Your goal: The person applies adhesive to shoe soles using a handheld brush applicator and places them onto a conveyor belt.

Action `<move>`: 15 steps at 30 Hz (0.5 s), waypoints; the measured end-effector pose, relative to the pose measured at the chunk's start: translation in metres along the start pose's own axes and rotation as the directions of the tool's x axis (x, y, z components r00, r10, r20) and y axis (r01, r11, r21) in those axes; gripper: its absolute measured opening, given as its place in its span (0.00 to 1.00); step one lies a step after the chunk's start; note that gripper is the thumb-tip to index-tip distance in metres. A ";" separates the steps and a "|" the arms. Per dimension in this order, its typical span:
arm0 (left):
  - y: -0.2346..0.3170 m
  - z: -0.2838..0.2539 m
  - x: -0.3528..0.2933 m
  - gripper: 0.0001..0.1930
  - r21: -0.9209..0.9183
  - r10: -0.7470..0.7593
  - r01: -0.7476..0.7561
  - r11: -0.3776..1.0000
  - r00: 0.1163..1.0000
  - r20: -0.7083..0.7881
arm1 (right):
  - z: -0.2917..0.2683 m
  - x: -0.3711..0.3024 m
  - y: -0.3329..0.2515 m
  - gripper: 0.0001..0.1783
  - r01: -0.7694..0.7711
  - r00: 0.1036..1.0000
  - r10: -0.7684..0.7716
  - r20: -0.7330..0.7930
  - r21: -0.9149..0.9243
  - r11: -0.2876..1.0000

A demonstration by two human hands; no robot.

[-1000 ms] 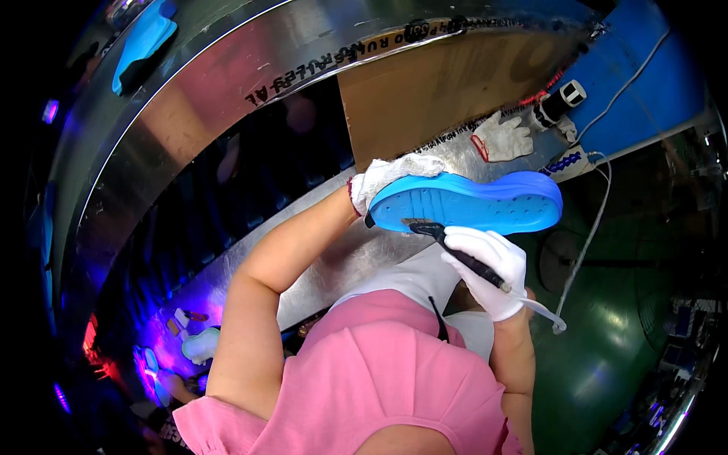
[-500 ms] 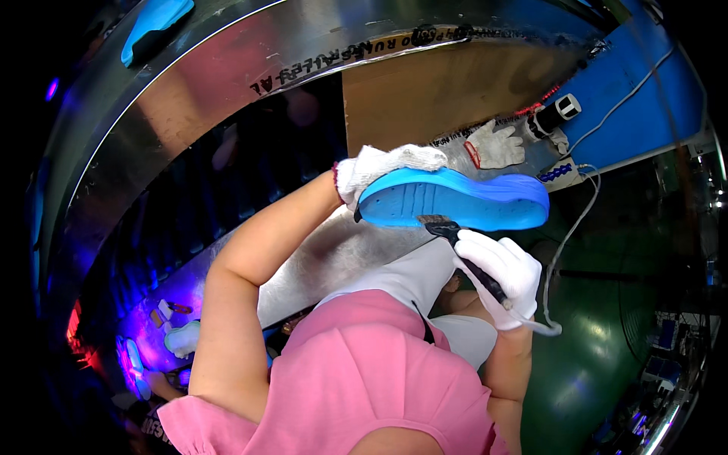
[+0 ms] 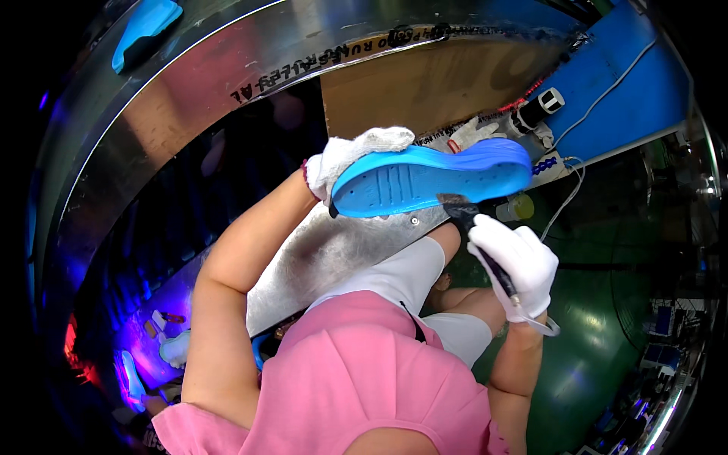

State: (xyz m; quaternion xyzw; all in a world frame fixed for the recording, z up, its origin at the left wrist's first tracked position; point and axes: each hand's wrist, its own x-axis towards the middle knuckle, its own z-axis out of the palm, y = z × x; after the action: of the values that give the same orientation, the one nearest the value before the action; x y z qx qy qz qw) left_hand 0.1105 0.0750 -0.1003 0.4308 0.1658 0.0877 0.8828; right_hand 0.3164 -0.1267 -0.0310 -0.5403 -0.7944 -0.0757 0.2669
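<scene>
A blue shoe sole [image 3: 425,184] is held up in front of me, its hollow, ribbed inner face showing. My left hand [image 3: 350,158], in a white knit glove, grips its left end and upper edge. In my white-gloved right hand [image 3: 519,256] is a black-handled brush [image 3: 464,214], with a thin pale tube joined to the handle's lower end. The brush's bristles touch the lower rim of the sole, right of its middle.
A curved metal machine edge [image 3: 174,98] runs across the top left, with another blue sole [image 3: 148,29] on it. Beyond my hands are cardboard [image 3: 409,91], a loose white glove [image 3: 476,133], a dark bottle with a white cap [image 3: 540,108] and a blue tabletop [image 3: 622,76]. A metal sheet [image 3: 303,265] lies below.
The brush has moved rightward along the lower rim of the sole. The sole and both hands appear shifted, the left hand leftward and up, as the view moved slightly too.
</scene>
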 end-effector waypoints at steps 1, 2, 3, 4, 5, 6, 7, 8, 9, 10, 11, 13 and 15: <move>-0.014 0.001 0.006 0.36 -0.032 0.121 -0.121 0.992 0.993 -0.016 | 0.000 0.001 -0.006 0.18 -0.044 0.998 0.037 0.059 0.128 0.991; -0.030 0.005 0.013 0.37 -0.086 0.190 -0.190 0.978 0.982 -0.003 | 0.006 0.002 -0.012 0.15 -0.162 0.984 0.180 0.002 0.448 0.879; -0.041 0.015 0.011 0.39 -0.129 0.256 -0.255 0.958 0.967 -0.009 | 0.009 0.004 -0.013 0.14 -0.156 0.978 0.204 -0.049 0.479 0.864; -0.045 0.026 0.012 0.39 -0.256 0.290 -0.267 0.929 0.956 0.052 | 0.013 0.008 -0.013 0.13 -0.146 0.969 0.227 -0.100 0.508 0.849; -0.056 0.038 0.015 0.39 -0.403 0.299 -0.273 0.874 0.954 0.001 | 0.031 0.015 -0.016 0.13 -0.233 0.905 0.330 -0.270 0.333 0.914; -0.072 0.043 0.017 0.39 -0.538 0.308 -0.299 0.788 0.948 -0.075 | 0.034 0.013 -0.015 0.14 -0.199 0.915 0.293 -0.279 0.320 0.926; -0.087 0.045 0.031 0.39 -0.612 0.278 -0.363 0.703 0.932 -0.233 | 0.039 0.013 -0.020 0.16 -0.121 0.917 0.165 -0.364 0.140 0.983; -0.092 0.050 0.031 0.39 -0.646 0.240 -0.381 0.661 0.923 -0.299 | 0.047 0.013 -0.024 0.17 -0.043 0.907 0.021 -0.421 -0.042 0.998; -0.089 0.051 0.035 0.39 -0.661 0.230 -0.422 0.621 0.904 -0.361 | 0.047 0.013 -0.021 0.19 -0.016 0.913 -0.008 -0.407 -0.057 0.998; -0.087 0.052 0.030 0.39 -0.658 0.236 -0.403 0.636 0.913 -0.332 | 0.052 0.015 -0.030 0.19 -0.015 0.917 -0.037 -0.397 -0.127 0.992; -0.073 0.059 0.025 0.37 -0.673 0.292 -0.364 0.644 0.930 -0.224 | 0.056 0.013 -0.029 0.19 0.014 0.929 -0.054 -0.365 -0.110 0.994; -0.072 0.064 0.004 0.37 -0.693 0.370 -0.330 0.641 0.924 -0.098 | 0.060 0.004 -0.042 0.19 0.034 0.952 0.001 -0.306 0.109 0.993; -0.084 0.059 -0.016 0.37 -0.616 0.343 -0.342 0.710 0.931 -0.121 | 0.059 -0.017 -0.039 0.13 -0.063 0.918 0.304 -0.253 0.666 0.743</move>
State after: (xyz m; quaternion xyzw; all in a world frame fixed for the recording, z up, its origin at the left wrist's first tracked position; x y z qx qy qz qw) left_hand 0.1186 -0.0247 -0.1289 0.1353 0.0435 0.2992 0.9435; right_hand 0.2661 -0.1324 -0.0832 -0.4699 -0.6537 0.1357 0.5775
